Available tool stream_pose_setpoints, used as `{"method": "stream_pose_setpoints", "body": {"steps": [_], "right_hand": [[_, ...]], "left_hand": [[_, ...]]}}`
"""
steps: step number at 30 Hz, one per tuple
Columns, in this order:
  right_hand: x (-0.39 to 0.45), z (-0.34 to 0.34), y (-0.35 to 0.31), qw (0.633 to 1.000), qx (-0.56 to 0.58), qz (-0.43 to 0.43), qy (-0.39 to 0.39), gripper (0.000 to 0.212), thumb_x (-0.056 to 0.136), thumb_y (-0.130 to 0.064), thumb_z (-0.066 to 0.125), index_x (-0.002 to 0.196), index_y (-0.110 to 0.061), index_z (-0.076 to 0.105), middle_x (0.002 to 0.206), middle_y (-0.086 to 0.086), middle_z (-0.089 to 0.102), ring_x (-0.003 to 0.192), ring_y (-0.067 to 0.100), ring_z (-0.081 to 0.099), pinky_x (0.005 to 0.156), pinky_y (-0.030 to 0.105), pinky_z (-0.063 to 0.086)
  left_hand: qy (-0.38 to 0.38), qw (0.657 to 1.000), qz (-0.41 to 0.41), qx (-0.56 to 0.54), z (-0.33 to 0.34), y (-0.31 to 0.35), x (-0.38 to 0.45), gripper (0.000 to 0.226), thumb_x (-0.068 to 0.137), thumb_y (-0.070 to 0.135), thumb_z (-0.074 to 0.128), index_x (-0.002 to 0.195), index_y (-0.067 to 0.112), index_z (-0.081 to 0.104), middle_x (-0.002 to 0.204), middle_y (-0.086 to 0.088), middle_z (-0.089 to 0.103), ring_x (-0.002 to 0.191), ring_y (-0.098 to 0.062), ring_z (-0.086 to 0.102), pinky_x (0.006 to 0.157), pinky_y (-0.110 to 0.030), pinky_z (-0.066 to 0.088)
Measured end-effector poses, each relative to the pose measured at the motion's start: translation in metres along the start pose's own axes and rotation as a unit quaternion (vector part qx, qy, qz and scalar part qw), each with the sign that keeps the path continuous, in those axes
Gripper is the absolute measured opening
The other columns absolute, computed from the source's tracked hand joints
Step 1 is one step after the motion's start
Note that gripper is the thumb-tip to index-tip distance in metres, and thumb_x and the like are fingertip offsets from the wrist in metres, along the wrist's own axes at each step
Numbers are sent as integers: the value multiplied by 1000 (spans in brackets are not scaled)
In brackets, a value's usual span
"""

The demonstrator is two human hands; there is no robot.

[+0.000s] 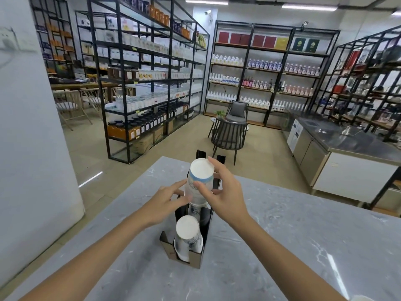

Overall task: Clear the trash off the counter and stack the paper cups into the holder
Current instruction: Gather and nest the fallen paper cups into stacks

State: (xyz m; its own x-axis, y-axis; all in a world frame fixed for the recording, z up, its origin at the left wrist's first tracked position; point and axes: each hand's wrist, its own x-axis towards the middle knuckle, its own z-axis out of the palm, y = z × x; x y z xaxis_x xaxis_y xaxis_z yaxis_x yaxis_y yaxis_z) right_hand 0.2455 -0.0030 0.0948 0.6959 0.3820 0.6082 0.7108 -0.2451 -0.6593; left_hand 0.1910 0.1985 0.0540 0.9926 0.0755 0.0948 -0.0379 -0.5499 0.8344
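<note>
- An upturned paper cup, bottom up, is gripped by the right hand, fingers curled round its side.
- The same cup is touched by the straight fingers of the left hand.
- The cup is held over the middle slot of a black cup holder.
- A second upturned cup is seated in the holder's near slot.
- The holder is stood on the grey marbled desk.

The holder stands on the counter; one cup stack sits in its near compartment; another behind.

No print on the cups or shelves is legible.
</note>
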Motion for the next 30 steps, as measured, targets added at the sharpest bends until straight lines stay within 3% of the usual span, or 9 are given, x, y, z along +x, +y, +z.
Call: {"method": "stream_pose_setpoints", "body": {"steps": [2,5,7,10,15,18,21,25,30], "right_hand": [[2,2,0,1000,-22,-1,3,70,84,-62,71,146,-42,44,139,-20,55,121,5,56,74,34,64],[3,2,4,999,-40,-1,5,69,84,-61,71,145,-41,45,137,-22,56,119,5,56,75,36,63],[1,3,10,999,-42,9,-6,68,84,-60,71,144,-40,46,136,-21,57,118,7,57,78,40,62],[-6,7,20,998,-42,29,-23,65,83,-58,73,141,-43,47,130,-20,60,114,7,60,78,41,61],[-19,16,41,996,-44,48,-59,59,85,-52,74,137,-43,49,131,-23,61,118,6,61,89,39,59],[-24,21,53,994,-59,68,-66,65,84,-52,74,141,-39,47,134,-16,57,120,5,58,94,39,57],[-27,24,58,992,-63,83,-71,65,82,-55,70,140,-43,45,132,-17,55,119,3,57,95,38,55],[-30,28,58,989,-73,85,-100,55,82,-57,65,133,-49,45,123,-33,53,118,2,58,93,36,56],[-32,29,59,986,-67,107,-106,58,83,-59,62,137,-46,45,131,-25,56,122,3,56,96,37,55]], "left_hand": [[1,999,12,32,1,-4,2,65,86,67,57,145,55,34,118,18,59,124,4,45,100,-30,40],[-4,997,33,71,2,-7,0,67,86,64,60,146,56,30,119,15,56,117,26,28,90,-16,34],[-17,996,32,77,4,-9,0,66,85,64,60,144,58,29,118,13,56,116,26,26,87,-13,32],[-30,996,34,82,7,-11,2,62,87,63,58,143,56,33,122,11,59,123,9,33,95,-22,35],[-45,996,61,45,9,-10,3,59,91,51,64,145,46,40,130,23,61,120,13,52,95,-22,45],[-33,997,61,22,12,-15,4,65,89,59,61,148,49,33,139,23,57,130,8,49,108,-31,42],[-14,997,75,10,15,-14,2,62,89,63,56,145,60,30,140,34,51,133,11,44,109,-24,38],[5,994,90,56,20,-20,3,52,94,59,54,144,52,41,143,30,51,134,4,46,112,-35,41],[10,995,75,73,23,-27,5,53,92,63,51,143,48,47,142,26,54,132,2,47,113,-40,41]]}}
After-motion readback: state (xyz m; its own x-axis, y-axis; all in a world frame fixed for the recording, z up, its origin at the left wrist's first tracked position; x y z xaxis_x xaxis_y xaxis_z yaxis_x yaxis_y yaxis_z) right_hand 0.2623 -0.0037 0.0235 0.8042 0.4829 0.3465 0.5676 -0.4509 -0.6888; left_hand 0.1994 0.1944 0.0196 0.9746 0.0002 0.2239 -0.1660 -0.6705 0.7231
